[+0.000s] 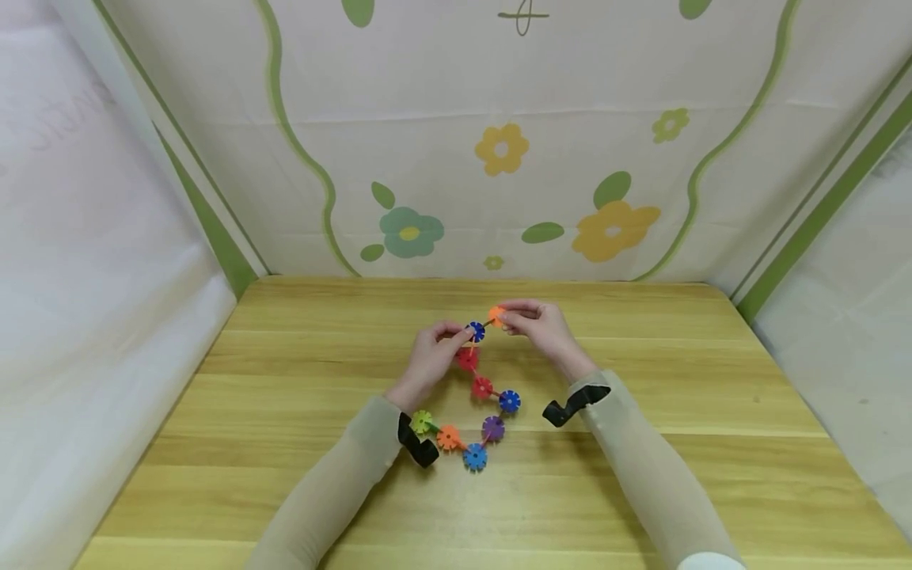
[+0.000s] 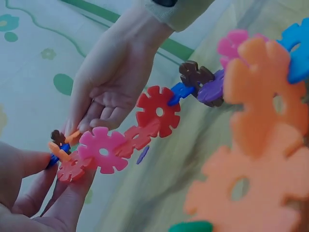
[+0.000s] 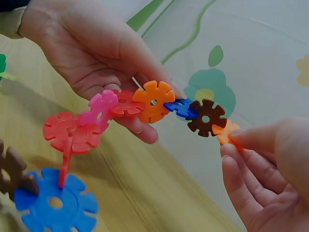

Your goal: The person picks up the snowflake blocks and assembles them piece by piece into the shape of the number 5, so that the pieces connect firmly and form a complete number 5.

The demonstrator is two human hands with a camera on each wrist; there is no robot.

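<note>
A chain of flower-shaped plastic snowflake discs hangs and curves between and below the hands, slotted edge to edge. My left hand (image 1: 425, 362) pinches it near its upper end, at the dark blue disc (image 1: 476, 332). My right hand (image 1: 547, 328) pinches the orange end disc (image 3: 227, 132) between thumb and fingers. A brown disc (image 3: 206, 118) joins the orange and blue ones. Beyond the left fingers come another orange disc (image 3: 154, 102), then red and pink discs (image 2: 103, 151). Lower down, the chain runs through blue, purple (image 1: 493, 429) and orange discs to a yellow-green disc (image 1: 422, 422) near the left wrist.
The wooden table (image 1: 698, 427) lies under the hands and chain. White cloth with printed flowers (image 1: 616, 229) rises behind its back edge, with more cloth on both sides. Black straps (image 1: 419, 445) circle both wrists, their loose ends hanging.
</note>
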